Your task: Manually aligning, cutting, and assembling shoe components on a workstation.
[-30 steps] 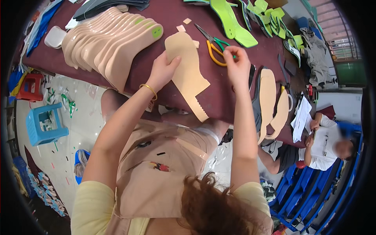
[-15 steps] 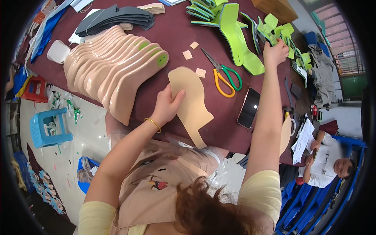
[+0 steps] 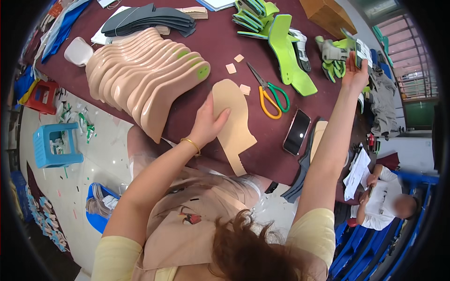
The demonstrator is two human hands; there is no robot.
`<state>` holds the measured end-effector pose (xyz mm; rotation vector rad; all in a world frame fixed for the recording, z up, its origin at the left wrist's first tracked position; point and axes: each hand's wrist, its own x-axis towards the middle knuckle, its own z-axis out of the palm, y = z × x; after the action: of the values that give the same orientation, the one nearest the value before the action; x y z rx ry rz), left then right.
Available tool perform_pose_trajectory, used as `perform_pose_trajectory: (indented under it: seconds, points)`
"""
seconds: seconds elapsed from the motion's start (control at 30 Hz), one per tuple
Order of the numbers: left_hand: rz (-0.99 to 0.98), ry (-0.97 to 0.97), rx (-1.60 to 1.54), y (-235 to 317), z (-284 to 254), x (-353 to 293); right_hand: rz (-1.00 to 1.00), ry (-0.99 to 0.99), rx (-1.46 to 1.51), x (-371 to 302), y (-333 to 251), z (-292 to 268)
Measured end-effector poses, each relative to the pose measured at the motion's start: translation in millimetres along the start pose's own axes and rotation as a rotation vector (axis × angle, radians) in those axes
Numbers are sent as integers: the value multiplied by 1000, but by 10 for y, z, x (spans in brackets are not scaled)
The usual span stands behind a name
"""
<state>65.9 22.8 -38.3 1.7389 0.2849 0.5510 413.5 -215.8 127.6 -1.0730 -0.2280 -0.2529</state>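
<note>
My left hand (image 3: pixel 209 122) is closed on a flat beige liner piece (image 3: pixel 236 122), thumb on top, just over the table. One end of the piece is rounded and the other is narrow with a notched edge. Stretched to the far right, my right hand (image 3: pixel 355 75) grips a small molded splint (image 3: pixel 363 52), its pale and dark side showing and green behind it. Beside that hand lie several green and grey splints (image 3: pixel 333 54). A larger green molded splint (image 3: pixel 289 61) rests left of them. Scissors (image 3: pixel 268 91) with yellow and green handles lie between my hands.
Glossy beige molded shells (image 3: pixel 136 77) stand in a row at the left. Behind them are dark grey liner pieces (image 3: pixel 147 21). A phone (image 3: pixel 296 132) lies near the table's right side, by a cardboard box (image 3: pixel 328 16) farther back. Another person (image 3: pixel 384 196) sits at right.
My right hand has moved farther right and lifted a splint from the pile. My left hand still holds the beige liner piece, shifted slightly right in view.
</note>
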Motion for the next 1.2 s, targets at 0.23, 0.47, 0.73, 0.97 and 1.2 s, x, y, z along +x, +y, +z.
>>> perform_pose_trajectory:
  seconds: [0.23, 0.47, 0.73, 0.97, 1.2]
  points:
    - [218, 197, 207, 106, 27, -56, -268, -65, -94, -1315, -560, 439]
    - [633, 122, 417, 1108, -170, -93, -203, -445, -364, -2770, -1388, 580]
    - [-328, -458, -1058, 1087, -395, -707, 255, -841, 220, -3454, -990, 550]
    - [-513, -326, -1385, 887, -482, -963, 187, -657, -500, -4239, -634, 635]
    - [-468, -397, -1371, 707, -571, -811, 69, -951, -341, -4484, -522, 447]
